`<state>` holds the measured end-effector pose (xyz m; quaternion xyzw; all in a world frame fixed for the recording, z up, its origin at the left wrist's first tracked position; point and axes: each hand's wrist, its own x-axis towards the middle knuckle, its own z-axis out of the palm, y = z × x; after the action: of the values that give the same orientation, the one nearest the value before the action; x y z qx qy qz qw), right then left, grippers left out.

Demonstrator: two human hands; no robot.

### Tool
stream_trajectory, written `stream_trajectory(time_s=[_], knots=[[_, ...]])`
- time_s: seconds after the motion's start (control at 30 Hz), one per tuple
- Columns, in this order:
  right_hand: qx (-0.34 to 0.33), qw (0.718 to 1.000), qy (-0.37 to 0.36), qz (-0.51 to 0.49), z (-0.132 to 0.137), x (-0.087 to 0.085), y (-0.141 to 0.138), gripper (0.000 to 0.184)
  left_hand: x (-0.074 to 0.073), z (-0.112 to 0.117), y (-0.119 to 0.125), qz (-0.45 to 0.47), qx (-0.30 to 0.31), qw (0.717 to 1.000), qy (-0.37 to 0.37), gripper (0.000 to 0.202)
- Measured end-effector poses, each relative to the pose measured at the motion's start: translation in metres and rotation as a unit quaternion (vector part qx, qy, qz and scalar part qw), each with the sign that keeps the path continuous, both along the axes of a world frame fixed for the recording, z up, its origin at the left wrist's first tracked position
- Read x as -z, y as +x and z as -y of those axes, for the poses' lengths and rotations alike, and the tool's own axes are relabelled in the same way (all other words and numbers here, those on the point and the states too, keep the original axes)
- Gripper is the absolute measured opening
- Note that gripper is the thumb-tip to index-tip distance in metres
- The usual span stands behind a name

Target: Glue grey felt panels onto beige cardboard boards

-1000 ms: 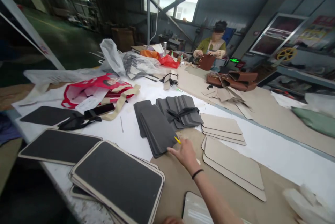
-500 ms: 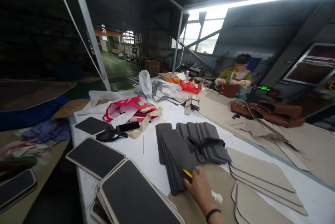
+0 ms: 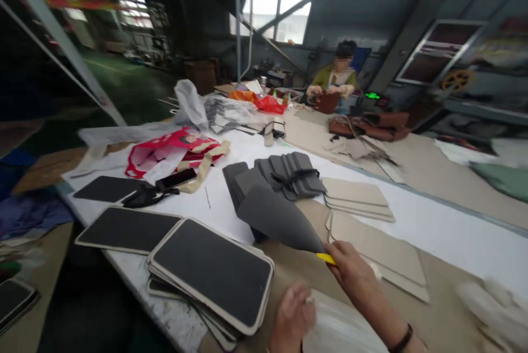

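My right hand (image 3: 352, 275) is closed on one grey felt piece (image 3: 276, 215), pinching its near end and lifting it off the grey stack (image 3: 241, 180); a yellow tool (image 3: 325, 258) sticks out of the same fingers. My left hand (image 3: 292, 317) hovers low at the bottom edge with its fingers curled, resting on a pale sheet (image 3: 338, 331); I cannot make out anything inside it. Black pads with cream borders (image 3: 212, 270) are stacked just left of both hands.
Beige card pieces (image 3: 363, 215) lie right of the grey stack, and a bundle of tied grey pieces (image 3: 295, 174) lies behind it. A red bag (image 3: 173, 147), a phone (image 3: 176, 178) and plastic bags are further back. A seated person (image 3: 336, 75) works at the table's far end.
My right hand has pulled back toward me, lifting one grey piece off the stack. My left hand has come into view at the bottom. The camera has swung about.
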<state>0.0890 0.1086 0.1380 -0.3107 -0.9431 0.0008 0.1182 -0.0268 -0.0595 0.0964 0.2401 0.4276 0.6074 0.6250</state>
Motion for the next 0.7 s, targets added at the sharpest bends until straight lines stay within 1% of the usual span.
stream_trajectory(time_s=[0.03,0.07,0.1,0.13,0.17,0.23,0.3,0.37,0.4,0.47,0.53,0.57,0.6,0.63,0.67,0.7], knots=[[0.002,1.0,-0.002,0.006,0.016,-0.001,0.02,0.034,-0.006,-0.006,0.001,0.038,-0.011,0.999,-0.019,0.048],[0.008,1.0,-0.007,0.013,0.033,-0.001,0.038,0.038,-0.014,-0.012,0.002,0.13,-0.067,0.988,-0.054,0.053],[0.018,0.999,-0.016,0.021,0.052,0.0,0.055,0.039,-0.021,-0.016,0.004,0.196,-0.09,0.973,-0.079,0.057],[0.034,0.999,-0.03,0.03,0.071,0.001,0.07,0.038,-0.029,-0.02,0.006,0.233,-0.095,0.963,-0.099,0.056],[0.058,0.996,-0.049,0.037,0.091,0.002,0.082,0.037,-0.035,-0.022,0.009,0.25,-0.111,0.954,-0.125,0.049],[0.112,0.987,-0.108,0.038,0.126,0.005,0.102,0.034,-0.044,-0.021,0.017,0.241,-0.141,0.942,-0.189,0.037],[0.182,0.967,-0.181,0.003,0.156,0.008,0.117,0.035,-0.046,-0.015,0.025,0.223,-0.141,0.931,-0.253,0.031],[0.269,0.929,-0.243,-0.069,0.178,0.012,0.129,0.043,-0.044,-0.006,0.034,0.225,-0.112,0.921,-0.298,0.028],[0.315,0.903,-0.271,-0.11,0.187,0.015,0.134,0.046,-0.042,-0.002,0.038,0.228,-0.098,0.917,-0.311,0.028],[0.396,0.835,-0.332,-0.187,0.2,0.022,0.14,0.045,-0.037,0.006,0.045,0.225,-0.086,0.914,-0.325,0.029],[0.429,0.766,-0.407,-0.253,0.209,0.031,0.142,0.037,-0.031,0.012,0.052,0.214,-0.076,0.915,-0.333,0.03],[0.434,0.735,-0.438,-0.28,0.212,0.036,0.143,0.034,-0.028,0.014,0.055,0.209,-0.066,0.915,-0.338,0.029],[0.438,0.712,-0.459,-0.3,0.214,0.04,0.143,0.033,-0.024,0.015,0.056,0.205,-0.055,0.915,-0.342,0.028],[0.442,0.699,-0.468,-0.312,0.216,0.044,0.145,0.033,-0.02,0.015,0.056,0.199,-0.048,0.917,-0.342,0.028],[0.448,0.697,-0.464,-0.314,0.216,0.047,0.148,0.033,-0.016,0.015,0.055,0.19,-0.049,0.92,-0.339,0.027],[0.457,0.705,-0.449,-0.305,0.216,0.05,0.152,0.032,-0.011,0.014,0.053,0.176,-0.058,0.925,-0.33,0.028]])
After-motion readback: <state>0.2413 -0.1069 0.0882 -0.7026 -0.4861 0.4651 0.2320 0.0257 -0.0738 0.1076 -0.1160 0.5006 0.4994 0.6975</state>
